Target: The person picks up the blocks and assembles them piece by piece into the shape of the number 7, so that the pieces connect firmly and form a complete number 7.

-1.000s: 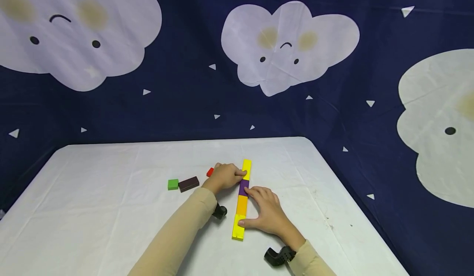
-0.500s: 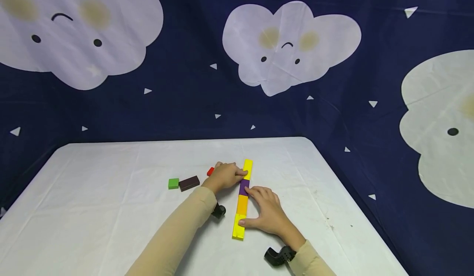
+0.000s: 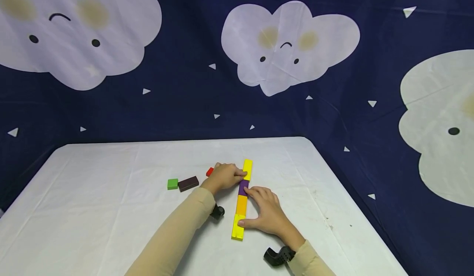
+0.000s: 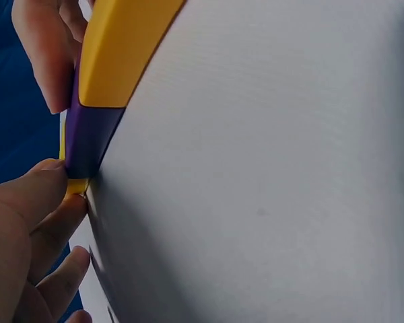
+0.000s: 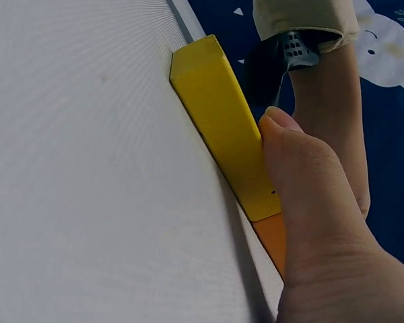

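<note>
A straight row of blocks lies on the table: a far yellow block [image 3: 247,168], a purple block [image 3: 243,187], an orange block [image 3: 242,205] and a near yellow block [image 3: 238,227]. My left hand [image 3: 222,176] pinches the far yellow block close to the purple one; in the left wrist view its thumb [image 4: 44,178] and forefinger meet that joint. From the right side, my right hand [image 3: 268,212] lies spread along the row. Its thumb [image 5: 289,155] rests on the near yellow block, and a fingertip touches the purple block.
Left of the row lie a green block [image 3: 172,184], a dark brown block [image 3: 188,184] and a red block [image 3: 210,172], partly hidden by the left hand. A white cloth covers the table [image 3: 92,210]. Behind it hangs a dark blue curtain [image 3: 185,103] with cloud prints.
</note>
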Tool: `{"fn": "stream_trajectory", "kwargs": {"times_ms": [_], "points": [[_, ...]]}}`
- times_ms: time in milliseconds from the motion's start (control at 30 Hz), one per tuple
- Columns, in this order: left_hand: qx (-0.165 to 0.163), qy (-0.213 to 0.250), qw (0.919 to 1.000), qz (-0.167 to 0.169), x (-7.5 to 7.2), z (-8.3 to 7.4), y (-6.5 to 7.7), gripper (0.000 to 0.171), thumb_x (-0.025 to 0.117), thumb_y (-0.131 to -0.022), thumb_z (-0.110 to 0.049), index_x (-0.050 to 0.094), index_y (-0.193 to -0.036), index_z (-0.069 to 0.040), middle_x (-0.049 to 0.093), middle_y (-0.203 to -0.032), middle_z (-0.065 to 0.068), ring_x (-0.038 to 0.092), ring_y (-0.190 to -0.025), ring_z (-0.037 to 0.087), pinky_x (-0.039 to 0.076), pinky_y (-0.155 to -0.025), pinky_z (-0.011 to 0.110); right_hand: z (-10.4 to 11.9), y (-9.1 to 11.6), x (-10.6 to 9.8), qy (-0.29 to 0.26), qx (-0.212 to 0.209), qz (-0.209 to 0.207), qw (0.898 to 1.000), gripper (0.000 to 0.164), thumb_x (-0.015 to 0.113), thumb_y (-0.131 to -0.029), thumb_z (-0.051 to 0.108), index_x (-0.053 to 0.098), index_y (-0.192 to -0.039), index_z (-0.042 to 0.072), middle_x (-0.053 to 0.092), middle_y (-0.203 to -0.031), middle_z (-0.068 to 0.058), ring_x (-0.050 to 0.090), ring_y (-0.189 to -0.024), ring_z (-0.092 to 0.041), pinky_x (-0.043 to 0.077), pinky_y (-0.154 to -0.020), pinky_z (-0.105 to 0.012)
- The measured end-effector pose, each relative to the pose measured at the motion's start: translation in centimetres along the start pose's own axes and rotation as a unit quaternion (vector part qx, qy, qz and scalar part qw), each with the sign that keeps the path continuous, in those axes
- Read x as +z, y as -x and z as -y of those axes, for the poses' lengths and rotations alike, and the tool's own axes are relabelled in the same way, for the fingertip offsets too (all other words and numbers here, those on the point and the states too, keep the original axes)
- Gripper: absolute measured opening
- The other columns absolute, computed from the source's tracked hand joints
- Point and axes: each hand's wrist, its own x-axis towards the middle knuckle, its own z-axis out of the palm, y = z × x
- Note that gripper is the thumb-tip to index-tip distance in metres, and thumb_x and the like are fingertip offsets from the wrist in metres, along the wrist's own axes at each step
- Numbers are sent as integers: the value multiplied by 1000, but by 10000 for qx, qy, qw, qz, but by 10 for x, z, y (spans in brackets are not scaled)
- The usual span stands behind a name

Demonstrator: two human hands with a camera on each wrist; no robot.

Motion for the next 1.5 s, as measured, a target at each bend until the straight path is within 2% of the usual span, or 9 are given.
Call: {"fn": "stream_trajectory", "kwargs": {"times_ms": [167, 500, 767, 967, 1133, 1233, 1367, 1500], "points": [[-2, 220, 9997, -107, 1, 1, 1, 26, 65, -97, -29, 72, -121, -27, 70, -125, -1, 62, -120, 23, 37, -96, 44, 1, 0, 0, 10, 12, -4, 10000, 104, 68, -66, 82, 44, -150, 26, 46, -147, -2, 37, -136, -23, 25, -112, -56], [159, 339, 9990, -232, 5, 4, 2, 26, 62, -98, -27, 72, -122, -23, 71, -123, -2, 62, -121, 23, 39, -102, 44, -2, -1, 1, 106, -44, -1, 9999, 106, 64, -66, 85, 42, -151, 26, 46, -147, -3, 37, -136, -24, 26, -111, -56], [366, 577, 9970, -378, 2, 8, 13, 32, 63, -97, -27, 70, -127, -16, 70, -127, 2, 60, -126, 27, 38, -110, 48, -6, 1, 0, 106, -115, 71, 9999, 105, 64, -69, 83, 37, -154, 27, 44, -149, -3, 35, -138, -25, 25, -112, -56], [252, 1096, 9924, -496, -2, 12, 30, 37, 64, -96, -27, 66, -132, -16, 65, -134, 5, 56, -131, 26, 40, -112, 46, -10, 0, -5, -241, -222, 156, 9993, 99, 69, -73, 74, 37, -154, 28, 46, -147, -2, 35, -138, -26, 25, -112, -58], [278, 1357, 9877, -726, 1, 12, 47, 37, 67, -94, -29, 67, -130, -18, 66, -134, 3, 57, -130, 24, 42, -110, 45, -16, 0, -11, -219, -142, 195, 9995, 90, 68, -78, 71, 39, -153, 29, 47, -146, -1, 34, -138, -26, 27, -112, -58], [298, 1468, 9863, -688, 5, 7, 59, 38, 68, -93, -29, 67, -130, -18, 65, -134, 2, 57, -130, 23, 43, -110, 45, -20, 1, -13, -210, -70, 224, 9995, 87, 68, -80, 68, 39, -153, 29, 46, -147, -2, 33, -139, -27, 27, -112, -58], [458, 1371, 9882, -504, 9, 0, 75, 39, 68, -94, -30, 66, -131, -18, 64, -136, 1, 56, -131, 22, 39, -112, 47, -25, 1, -15, -200, -72, 110, 9997, 82, 69, -82, 64, 43, -151, 27, 47, -146, -3, 35, -138, -27, 27, -112, -58], [813, 975, 9907, -479, 11, -9, 93, 39, 68, -94, -31, 66, -131, -19, 63, -135, -1, 55, -131, 21, 35, -111, 49, -28, -2, -16, -161, -79, -93, 9998, 76, 69, -83, 62, 48, -147, 26, 50, -143, -2, 37, -136, -26, 28, -111, -58]]}}
